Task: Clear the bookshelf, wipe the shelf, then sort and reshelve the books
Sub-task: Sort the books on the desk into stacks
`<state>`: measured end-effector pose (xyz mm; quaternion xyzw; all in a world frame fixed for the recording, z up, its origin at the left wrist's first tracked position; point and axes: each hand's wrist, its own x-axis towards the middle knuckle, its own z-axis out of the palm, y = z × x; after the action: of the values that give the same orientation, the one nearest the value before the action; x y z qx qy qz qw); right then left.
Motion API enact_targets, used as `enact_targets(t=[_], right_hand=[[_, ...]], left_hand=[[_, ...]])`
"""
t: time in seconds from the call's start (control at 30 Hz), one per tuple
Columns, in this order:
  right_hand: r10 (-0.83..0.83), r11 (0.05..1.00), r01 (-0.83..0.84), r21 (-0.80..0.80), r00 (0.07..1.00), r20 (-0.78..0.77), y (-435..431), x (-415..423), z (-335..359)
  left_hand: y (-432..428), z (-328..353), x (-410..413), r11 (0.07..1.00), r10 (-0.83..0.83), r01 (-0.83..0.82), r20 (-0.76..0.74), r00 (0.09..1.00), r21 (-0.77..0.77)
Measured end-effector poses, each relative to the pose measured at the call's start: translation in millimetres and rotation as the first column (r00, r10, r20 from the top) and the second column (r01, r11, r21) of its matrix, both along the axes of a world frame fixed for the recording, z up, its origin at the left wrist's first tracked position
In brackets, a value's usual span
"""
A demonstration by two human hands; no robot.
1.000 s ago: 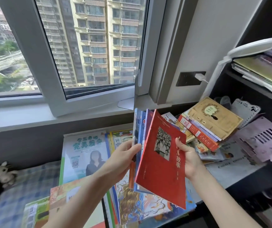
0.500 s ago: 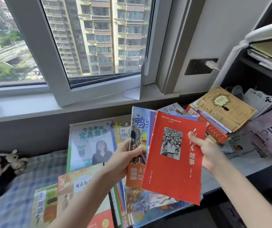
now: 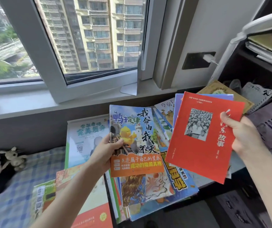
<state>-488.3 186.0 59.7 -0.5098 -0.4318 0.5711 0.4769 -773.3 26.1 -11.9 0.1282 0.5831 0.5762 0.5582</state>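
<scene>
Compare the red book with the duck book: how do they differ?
The red book has a plain cover with one black-and-white photo; the duck book is a busy colour cartoon. The red book sits tilted in the right hand; the duck book sits nearly upright in the left hand. Both covers face the camera.

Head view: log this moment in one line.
left hand: grips duck book | right hand: grips red book | below: book pile | stage: sorting
</scene>
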Motion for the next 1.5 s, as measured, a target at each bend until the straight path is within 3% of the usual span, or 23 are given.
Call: enact_targets(t=[0.13, 0.23, 0.33, 0.43, 0.53, 0.63, 0.77, 0.87, 1.03, 1.1, 1.27, 1.33, 1.43, 1.5], right_hand=[[-0.072, 0.996, 0.071, 0.054, 0.997, 0.023, -2, 7, 9], [-0.252, 0.95, 0.211, 0.23, 0.954, 0.165, -3, 10, 20], [-0.348, 0.867, 0.126, 0.482, 0.845, 0.406, -8, 8, 28], [-0.43, 0.803, 0.085, 0.59, 0.769, 0.474, -5, 7, 32], [-0.47, 0.776, 0.098, 0.623, 0.749, 0.467, 4, 5, 37], [-0.486, 0.767, 0.089, 0.636, 0.727, 0.485, 19, 2, 43], [-0.531, 0.739, 0.086, 0.669, 0.685, 0.498, 38, -1, 56], [-0.58, 0.697, 0.086, 0.712, 0.651, 0.49, 47, 0, 63], [-0.64, 0.637, 0.124, 0.761, 0.635, 0.432, 62, 1, 66], [-0.651, 0.63, 0.148, 0.762, 0.636, 0.415, 65, 1, 63], [-0.687, 0.626, 0.236, 0.743, 0.617, 0.383, 69, 5, 38], [-0.698, 0.633, 0.256, 0.731, 0.596, 0.397, 68, 7, 25], [-0.718, 0.651, 0.299, 0.698, 0.54, 0.439, 68, 12, 5], [-0.714, 0.666, 0.326, 0.671, 0.538, 0.448, 67, 17, -7]], left_hand=[[10, 6, -8, 0.998, 0.067, -0.066, -0.104, 0.992, 0.013], [21, 12, -16, 0.993, 0.114, -0.11, -0.18, 0.977, 0.03], [36, 21, -16, 0.992, 0.124, -0.116, -0.236, 0.964, 0.051], [52, 31, -5, 0.993, 0.116, -0.105, -0.216, 0.97, 0.061], [74, 32, 22, 0.999, 0.027, -0.023, -0.188, 0.982, 0.022], [106, 22, 52, 0.971, -0.227, 0.211, -0.156, 0.961, -0.114], [159, 5, 74, 0.808, -0.589, 0.539, -0.365, 0.721, -0.239], [196, -8, 96, 0.727, -0.678, 0.618, -0.457, 0.576, -0.299], [242, -39, 142, 0.531, -0.819, 0.758, -0.46, 0.343, -0.378], [252, -54, 155, 0.494, -0.841, 0.794, -0.427, 0.332, -0.355], [271, -93, 181, 0.57, -0.805, 0.788, -0.349, 0.479, -0.233], [274, -110, 186, 0.525, -0.833, 0.796, -0.372, 0.408, -0.302], [271, -133, 194, 0.393, -0.874, 0.809, -0.451, 0.18, -0.438], [270, -145, 194, 0.383, -0.876, 0.792, -0.458, 0.149, -0.475]])
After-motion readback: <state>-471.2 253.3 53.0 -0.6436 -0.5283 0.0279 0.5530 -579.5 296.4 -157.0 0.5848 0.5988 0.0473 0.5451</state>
